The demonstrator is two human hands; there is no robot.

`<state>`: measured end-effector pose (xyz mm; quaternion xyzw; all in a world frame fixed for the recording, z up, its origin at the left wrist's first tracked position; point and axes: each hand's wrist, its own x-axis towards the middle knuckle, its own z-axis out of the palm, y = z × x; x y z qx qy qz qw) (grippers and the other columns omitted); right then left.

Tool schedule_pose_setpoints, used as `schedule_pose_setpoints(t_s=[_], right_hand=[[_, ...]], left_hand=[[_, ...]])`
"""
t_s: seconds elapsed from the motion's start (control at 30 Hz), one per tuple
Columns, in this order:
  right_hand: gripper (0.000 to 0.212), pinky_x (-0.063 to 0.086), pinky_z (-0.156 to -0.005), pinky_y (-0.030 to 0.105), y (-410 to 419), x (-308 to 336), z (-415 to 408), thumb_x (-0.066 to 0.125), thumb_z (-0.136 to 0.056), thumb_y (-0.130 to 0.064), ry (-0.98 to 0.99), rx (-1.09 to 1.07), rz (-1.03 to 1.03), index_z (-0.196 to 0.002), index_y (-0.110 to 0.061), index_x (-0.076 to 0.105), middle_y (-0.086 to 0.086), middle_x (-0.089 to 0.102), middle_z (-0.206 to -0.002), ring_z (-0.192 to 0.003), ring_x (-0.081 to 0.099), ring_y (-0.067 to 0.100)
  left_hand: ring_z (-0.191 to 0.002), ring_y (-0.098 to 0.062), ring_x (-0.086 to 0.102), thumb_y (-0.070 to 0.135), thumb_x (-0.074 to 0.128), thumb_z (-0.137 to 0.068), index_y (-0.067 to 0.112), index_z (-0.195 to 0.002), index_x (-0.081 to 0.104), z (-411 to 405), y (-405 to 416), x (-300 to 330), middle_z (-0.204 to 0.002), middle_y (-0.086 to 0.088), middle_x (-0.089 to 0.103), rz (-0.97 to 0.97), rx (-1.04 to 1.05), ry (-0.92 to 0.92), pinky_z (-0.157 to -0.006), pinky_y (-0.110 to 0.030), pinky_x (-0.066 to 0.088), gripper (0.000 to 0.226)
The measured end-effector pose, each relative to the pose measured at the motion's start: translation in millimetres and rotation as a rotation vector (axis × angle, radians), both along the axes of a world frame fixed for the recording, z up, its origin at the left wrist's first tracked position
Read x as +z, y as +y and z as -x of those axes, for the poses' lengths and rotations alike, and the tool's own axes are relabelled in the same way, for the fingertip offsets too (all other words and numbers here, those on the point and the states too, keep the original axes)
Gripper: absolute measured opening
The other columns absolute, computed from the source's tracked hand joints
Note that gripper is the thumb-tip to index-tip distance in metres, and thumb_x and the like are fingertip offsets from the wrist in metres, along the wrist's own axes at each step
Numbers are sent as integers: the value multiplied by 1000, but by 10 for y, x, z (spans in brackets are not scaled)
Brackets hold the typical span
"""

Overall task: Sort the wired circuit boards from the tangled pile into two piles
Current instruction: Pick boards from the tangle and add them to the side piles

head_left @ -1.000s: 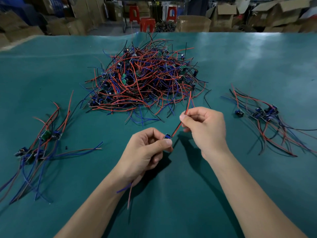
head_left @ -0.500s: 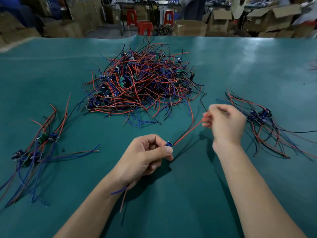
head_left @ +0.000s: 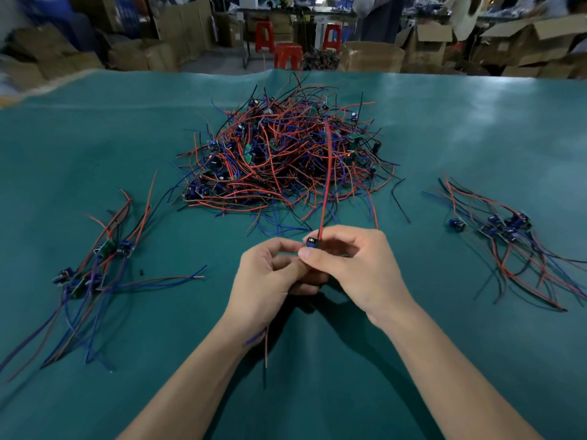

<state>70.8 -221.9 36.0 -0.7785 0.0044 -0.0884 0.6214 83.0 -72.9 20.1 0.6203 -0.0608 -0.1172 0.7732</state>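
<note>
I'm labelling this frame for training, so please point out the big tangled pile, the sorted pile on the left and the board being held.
tangled pile (head_left: 279,163), head view, middle of the heap.
left pile (head_left: 95,268), head view, where its boards cluster.
held board (head_left: 311,242), head view, blue part showing between the hands.

One head-worn view — looking forward and down, close over the table (head_left: 476,122).
</note>
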Motion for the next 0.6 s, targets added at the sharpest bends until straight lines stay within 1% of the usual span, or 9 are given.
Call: schedule_pose_setpoints(t_s=[0.07, 0.13, 0.2, 0.23, 0.3, 0.37, 0.43, 0.5, 0.6], right_hand=[[19, 58, -74, 29, -69, 19, 10, 88, -69, -28, -27, 34, 31, -86, -24, 81, -2, 77, -79, -72, 70, 10], [17, 58, -72, 29, -123, 60, 15, 91, -70, -18, -27, 76, -21, -84, -20, 81, 3, 77, -78, -69, 69, 11], [13, 56, -67, 25, -166, 105, 13, 90, -70, -11, -2, 79, -172, -79, -14, 81, 6, 76, -76, -66, 67, 13], [13, 54, -63, 23, -188, 131, 3, 89, -67, -14, 24, 56, -267, -77, -14, 81, 5, 75, -75, -64, 65, 13], [20, 52, -58, 20, -262, 172, -28, 88, -56, -24, 85, -32, -439, -72, -14, 81, 4, 71, -72, -62, 62, 12], [27, 53, -56, 20, -372, 194, -62, 88, -49, -25, 142, -129, -572, -69, -11, 78, 5, 70, -71, -59, 62, 12], [32, 53, -54, 20, -478, 205, -83, 89, -51, -20, 210, -214, -681, -76, -9, 74, 6, 71, -74, -58, 64, 12], [38, 53, -53, 20, -553, 223, -90, 88, -53, -16, 268, -283, -780, -86, -6, 72, 7, 71, -76, -56, 64, 11], [40, 54, -53, 19, -642, 264, -98, 87, -53, -12, 282, -366, -904, -90, -5, 71, 6, 72, -73, -51, 63, 10]], left_hand=[[-63, -21, 72, -2, 57, -95, -1, -88, 64, 15, -5, 7, -76, -19, 74, -23, -53, 6, -51, -21, 53, 10], [-56, -20, 69, 3, 59, -95, 0, -84, 65, 26, -2, 37, -71, -19, 72, -10, -118, 23, -46, -21, 51, 13], [-52, -20, 67, 10, 61, -94, -1, -86, 66, 35, 10, 59, -69, -18, 70, 6, -196, 30, -44, -21, 49, 14], [-51, -20, 67, 13, 62, -93, -1, -87, 67, 38, 13, 68, -68, -18, 70, 2, -234, 28, -43, -21, 49, 16], [-51, -20, 67, 19, 65, -88, 3, -84, 71, 52, 6, 78, -68, -18, 70, -24, -300, 20, -43, -21, 48, 17], [-51, -20, 67, 17, 65, -89, 5, -82, 72, 59, 4, 75, -67, -17, 70, -55, -350, 5, -42, -20, 48, 16], [-52, -20, 67, 12, 62, -94, 5, -85, 72, 62, 16, 72, -69, -16, 70, -95, -394, -13, -43, -21, 48, 16], [-56, -20, 69, 13, 62, -95, 5, -87, 72, 60, 31, 70, -73, -15, 72, -124, -431, -30, -47, -21, 49, 15], [-63, -19, 72, 15, 62, -95, 7, -90, 72, 73, 28, 74, -79, -13, 75, -128, -476, -46, -52, -21, 52, 14]])
